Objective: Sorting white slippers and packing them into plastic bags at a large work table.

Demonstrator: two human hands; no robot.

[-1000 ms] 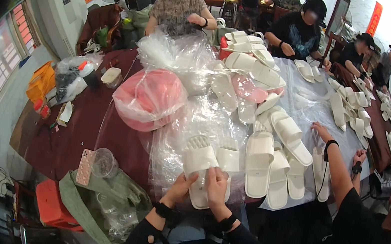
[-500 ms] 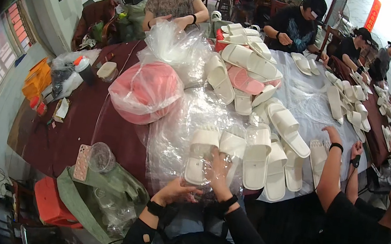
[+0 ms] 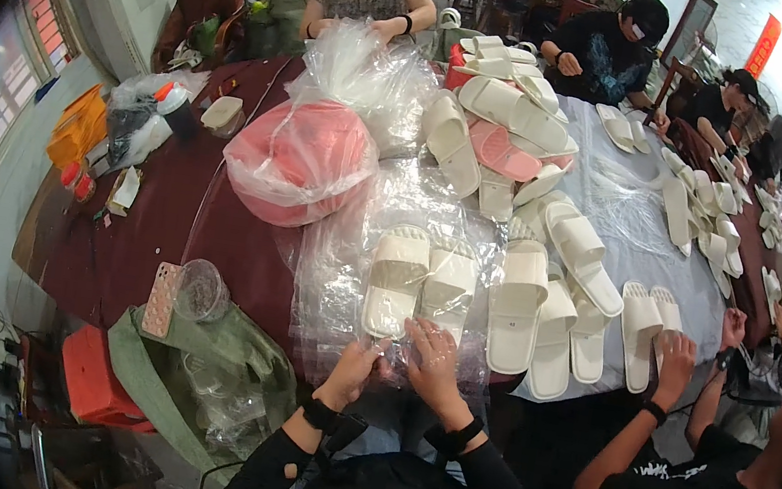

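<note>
A pair of white slippers (image 3: 398,281) lies side by side in a clear plastic bag (image 3: 455,355) on the table in front of me. My left hand (image 3: 354,371) is closed, its fingertips pinching the bag's near edge. Close beside it, my right hand (image 3: 435,361) grips the same edge just below the slippers' heels, its fingers bent over the film. Further clear plastic bags lie flat under and beyond the pair. Just right of the bag rest several loose white slippers (image 3: 516,314).
A pink bundle in clear plastic (image 3: 296,170) stands ahead on the left. A slipper pile (image 3: 512,111) lies beyond. At left are a phone (image 3: 161,299) and a plastic tub (image 3: 201,291). A co-worker's hand (image 3: 675,363) touches slippers at right. Others sit around the table.
My right hand has drawn back from between the slippers to the bag's near edge. My left hand has closed on that edge. The co-worker's hand at right has come down onto a slipper.
</note>
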